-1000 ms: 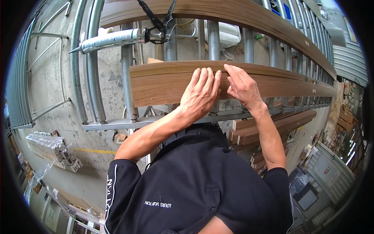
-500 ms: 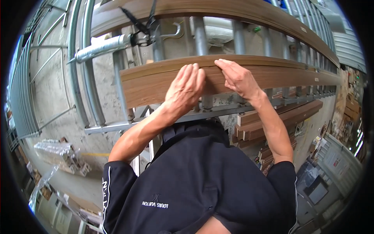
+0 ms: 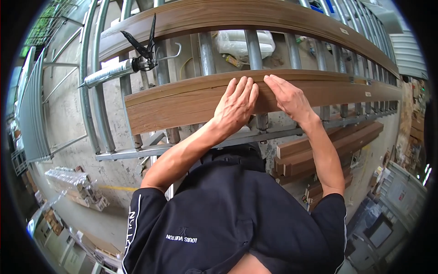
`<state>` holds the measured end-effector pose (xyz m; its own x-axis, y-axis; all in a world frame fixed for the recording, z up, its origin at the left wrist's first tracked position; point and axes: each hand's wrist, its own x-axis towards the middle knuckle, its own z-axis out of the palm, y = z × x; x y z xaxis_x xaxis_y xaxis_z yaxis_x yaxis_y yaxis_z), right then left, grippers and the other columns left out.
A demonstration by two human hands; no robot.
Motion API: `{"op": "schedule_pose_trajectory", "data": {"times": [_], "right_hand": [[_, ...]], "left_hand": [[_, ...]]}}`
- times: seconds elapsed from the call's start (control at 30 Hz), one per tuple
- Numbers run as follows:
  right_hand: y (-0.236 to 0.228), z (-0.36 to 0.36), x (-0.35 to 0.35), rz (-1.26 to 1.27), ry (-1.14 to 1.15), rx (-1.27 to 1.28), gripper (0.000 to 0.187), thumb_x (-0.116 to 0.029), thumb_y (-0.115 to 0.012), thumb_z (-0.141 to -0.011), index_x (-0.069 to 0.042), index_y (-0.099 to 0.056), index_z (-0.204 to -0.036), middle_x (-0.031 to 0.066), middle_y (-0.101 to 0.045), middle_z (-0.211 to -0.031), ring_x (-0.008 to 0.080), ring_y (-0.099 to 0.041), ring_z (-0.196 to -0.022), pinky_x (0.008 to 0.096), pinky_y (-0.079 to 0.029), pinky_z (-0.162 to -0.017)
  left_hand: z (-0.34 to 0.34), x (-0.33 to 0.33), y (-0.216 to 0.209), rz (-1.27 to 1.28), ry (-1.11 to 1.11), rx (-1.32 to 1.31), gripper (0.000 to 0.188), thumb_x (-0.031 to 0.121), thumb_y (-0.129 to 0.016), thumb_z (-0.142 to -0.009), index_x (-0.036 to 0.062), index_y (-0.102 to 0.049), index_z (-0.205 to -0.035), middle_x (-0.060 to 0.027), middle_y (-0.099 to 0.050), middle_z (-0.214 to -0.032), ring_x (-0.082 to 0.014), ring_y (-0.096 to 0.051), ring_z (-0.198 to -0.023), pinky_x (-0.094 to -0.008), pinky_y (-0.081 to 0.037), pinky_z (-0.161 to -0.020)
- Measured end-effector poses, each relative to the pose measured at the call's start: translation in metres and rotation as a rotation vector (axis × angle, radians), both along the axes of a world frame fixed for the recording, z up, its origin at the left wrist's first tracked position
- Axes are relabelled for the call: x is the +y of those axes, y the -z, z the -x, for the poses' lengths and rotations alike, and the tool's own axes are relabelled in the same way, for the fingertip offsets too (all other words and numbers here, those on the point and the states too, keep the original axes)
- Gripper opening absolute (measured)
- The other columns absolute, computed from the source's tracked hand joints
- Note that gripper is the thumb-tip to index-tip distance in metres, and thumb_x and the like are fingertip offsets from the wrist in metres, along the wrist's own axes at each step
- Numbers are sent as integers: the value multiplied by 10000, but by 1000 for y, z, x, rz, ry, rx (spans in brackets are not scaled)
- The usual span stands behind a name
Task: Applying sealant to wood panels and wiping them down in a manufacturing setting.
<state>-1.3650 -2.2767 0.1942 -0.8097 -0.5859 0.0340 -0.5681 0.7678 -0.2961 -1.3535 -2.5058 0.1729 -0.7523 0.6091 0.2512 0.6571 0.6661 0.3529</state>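
A long brown wood-grain board (image 3: pixel 169 107) with a groove along its far side lies across metal rollers in front of me. My left hand (image 3: pixel 237 98) lies on it, fingers stretched toward the far edge and slightly apart. Beside it, my right hand (image 3: pixel 289 97) touches the board with its fingers extended toward the groove. A narrow gap separates the two hands. Both thumbs are mostly hidden. To the left, a caulking gun (image 3: pixel 145 63) with black handles and a silver cartridge rests on the rollers.
Another long brown board (image 3: pixel 200 19) lies farther back across the rollers (image 3: pixel 253 50). Below the near rail (image 3: pixel 150 153), more brown boards (image 3: pixel 333 141) are stacked at the right. A plastic-wrapped bundle (image 3: pixel 75 185) sits on the floor at the left. White wrapped material (image 3: pixel 246 43) shows beneath the rollers.
Both hands have slid to the right along the board. The left fingers look straighter. The board and caulking gun appear farther left as the view has shifted.
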Motion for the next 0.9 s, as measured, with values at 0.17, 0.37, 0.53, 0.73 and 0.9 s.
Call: {"op": "schedule_pose_trajectory", "data": {"times": [0.17, 0.37, 0.53, 0.73, 0.9], "right_hand": [[2, 15, 0, -57, -128, 44, 424, -27, -573, -836, 18, -568, -1257, 165, -644, -1234, 292, -599, -1196, 359, -512, -1017], [22, 20, 19, 83, -271, 227, 345, -84, -578, -870, 21, -603, -1198, 166, -665, -1208, 276, -634, -1156, 352, -518, -999], [21, 19, 80, 108, -97, 190, 508, 27, -633, -779, -1, -581, -1284, 156, -637, -1267, 280, -607, -1201, 361, -515, -1014], [16, 16, 114, 71, -70, 198, 321, -55, -576, -871, 5, -604, -1185, 160, -677, -1132, 277, -651, -1102, 348, -548, -937], [18, 17, 116, 122, -51, 173, 312, -53, -575, -870, 7, -600, -1176, 168, -675, -1122, 288, -648, -1103, 364, -559, -916]], "left_hand": [[-6, 17, 2, -8, -90, -35, 433, 83, -533, -874, -83, -503, -1273, -275, -558, -1313, -411, -527, -1264, -484, -383, -1125], [-7, 31, -11, 39, -171, -103, 348, 104, -525, -888, -56, -528, -1196, -261, -589, -1266, -407, -537, -1255, -503, -367, -1133], [-16, 71, -15, 69, -182, -117, 361, 164, -466, -955, -56, -532, -1233, -272, -516, -1404, -392, -461, -1358, -536, -290, -1166], [-5, 132, 1, -21, -89, -46, 345, 128, -485, -939, -71, -526, -1217, -278, -533, -1370, -409, -468, -1338, -547, -293, -1160], [2, 141, -2, -75, -74, -44, 370, 105, -517, -877, -96, -521, -1187, -341, -544, -1302, -453, -510, -1269, -542, -314, -1152]]}}
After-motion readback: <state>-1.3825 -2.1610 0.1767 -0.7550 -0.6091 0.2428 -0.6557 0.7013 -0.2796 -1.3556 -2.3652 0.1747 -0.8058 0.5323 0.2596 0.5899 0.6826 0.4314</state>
